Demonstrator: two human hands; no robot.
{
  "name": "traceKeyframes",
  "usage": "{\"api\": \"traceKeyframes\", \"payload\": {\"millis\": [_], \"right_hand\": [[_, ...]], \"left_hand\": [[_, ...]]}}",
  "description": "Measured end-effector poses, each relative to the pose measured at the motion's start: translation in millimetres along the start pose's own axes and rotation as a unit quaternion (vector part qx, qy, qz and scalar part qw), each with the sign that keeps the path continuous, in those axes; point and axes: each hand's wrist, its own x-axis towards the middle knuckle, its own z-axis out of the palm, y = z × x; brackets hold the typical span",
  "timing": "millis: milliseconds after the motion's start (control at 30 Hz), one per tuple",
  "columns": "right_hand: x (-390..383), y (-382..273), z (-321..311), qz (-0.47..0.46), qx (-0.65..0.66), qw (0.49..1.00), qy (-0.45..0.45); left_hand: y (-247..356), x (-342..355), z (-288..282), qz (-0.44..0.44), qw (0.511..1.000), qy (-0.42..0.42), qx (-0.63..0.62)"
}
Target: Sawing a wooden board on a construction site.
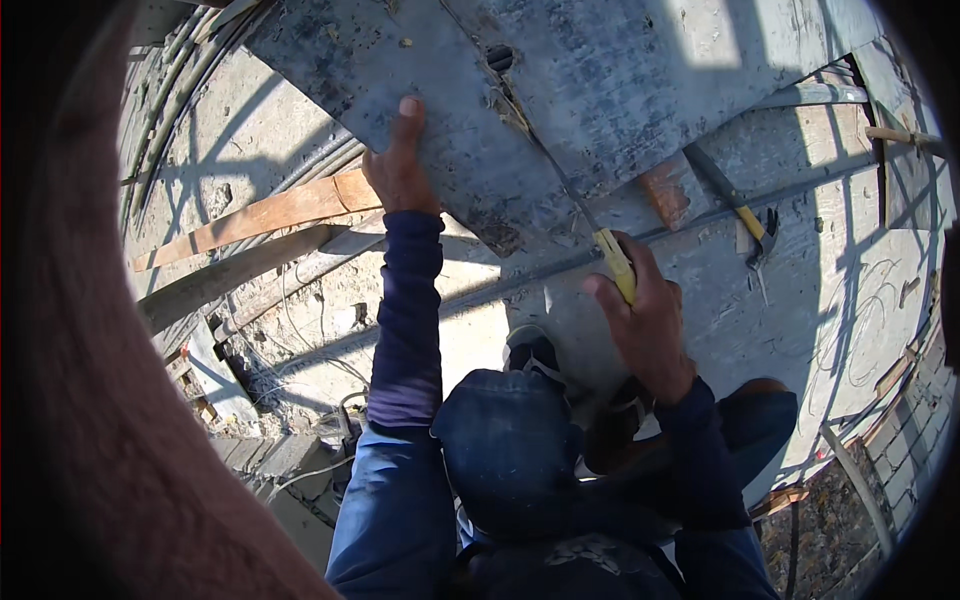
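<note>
A worn grey plywood board (pixel 620 90) lies across the upper middle, with a dark hole and a long split or cut line in it. My left hand (pixel 403 170) grips its near left edge, thumb on top and fingers mostly hidden below. In my right hand (pixel 645 320) is a handsaw (pixel 617 265), its yellow handle wrapped by my fingers. The thin blade, seen nearly edge-on, reaches up and left over the board along the line. How deep the blade sits in the wood, I cannot tell.
A claw hammer (pixel 762 240) lies to the right of the board, beside a reddish block (pixel 673 190). Wooden planks (pixel 260 220) and long pipes or bars are at the left. Thin wire loops lie on the right. My shoe (pixel 530 348) is just below the board.
</note>
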Motion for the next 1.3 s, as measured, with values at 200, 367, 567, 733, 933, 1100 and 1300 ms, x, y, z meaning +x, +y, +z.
{"api": "traceKeyframes", "payload": {"millis": [200, 367, 567, 733, 933, 1100, 1300], "right_hand": [[10.5, -13.7, -17.8, 0.000, 0.033, 0.999, -0.025], [2.2, -2.3, -13.3, -0.039, 0.055, 0.997, -0.040], [12.1, -5.4, -3.5, -0.047, 0.050, 0.996, -0.053], [16.8, 26.5, 16.3, -0.074, 0.017, 0.996, -0.037], [13.6, 41.7, 22.3, -0.108, 0.007, 0.994, -0.025], [16.5, 29.9, 15.9, -0.048, 0.004, 0.998, -0.038], [7.1, 6.4, -9.0, -0.072, 0.020, 0.996, -0.041]], "left_hand": [[17.3, 13.3, -14.7, -0.076, 0.987, -0.098, 0.100], [13.9, -4.7, -22.8, -0.098, 0.982, -0.072, 0.144], [-23.6, -90.2, -32.7, -0.020, 0.955, 0.069, 0.287], [-78.7, -91.0, -25.2, -0.203, 0.964, 0.065, 0.158], [-103.8, -94.8, -29.3, -0.227, 0.969, 0.092, 0.021], [-112.7, -88.7, -39.8, -0.336, 0.933, 0.044, -0.120], [-61.8, -94.5, -25.6, -0.300, 0.939, 0.017, -0.167]]}}
